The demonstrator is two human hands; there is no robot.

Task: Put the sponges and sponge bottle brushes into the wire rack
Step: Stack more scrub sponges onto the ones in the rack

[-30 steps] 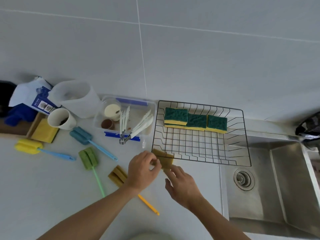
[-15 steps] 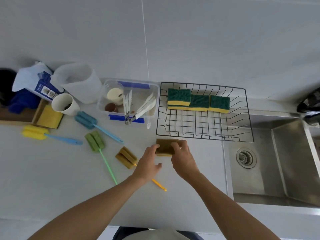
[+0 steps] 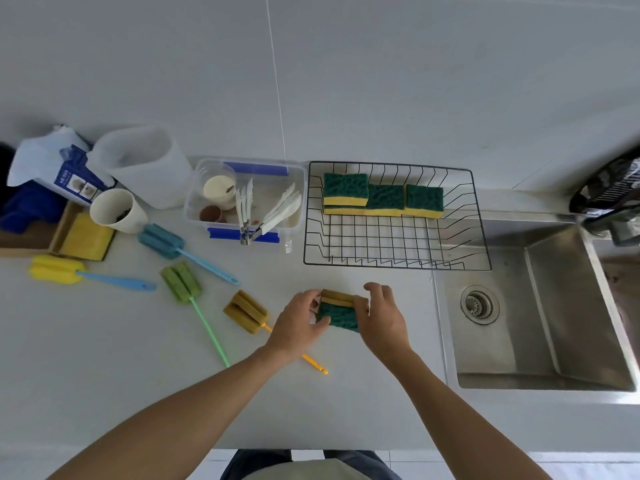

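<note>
Between your hands and the wire rack [image 3: 398, 252] the table [image 3: 104, 375] lies bare, so you can pass straight ahead. Inside the rack, three sponges [image 3: 382, 199] fill the far row; the near rows are open. To your left, the brown brush [image 3: 246, 311] lies close; the sink [image 3: 554, 306] drops away right.

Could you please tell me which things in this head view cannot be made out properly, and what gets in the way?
- Sponge held between the left hand and right hand: both ends covered by fingers.
- Orange brush: the left forearm hides the middle of its handle.
- Dark object at the right edge: cut off by the frame.
- Blue-and-white packet: print too small to read.
- Cup: dark contents unclear.
</note>
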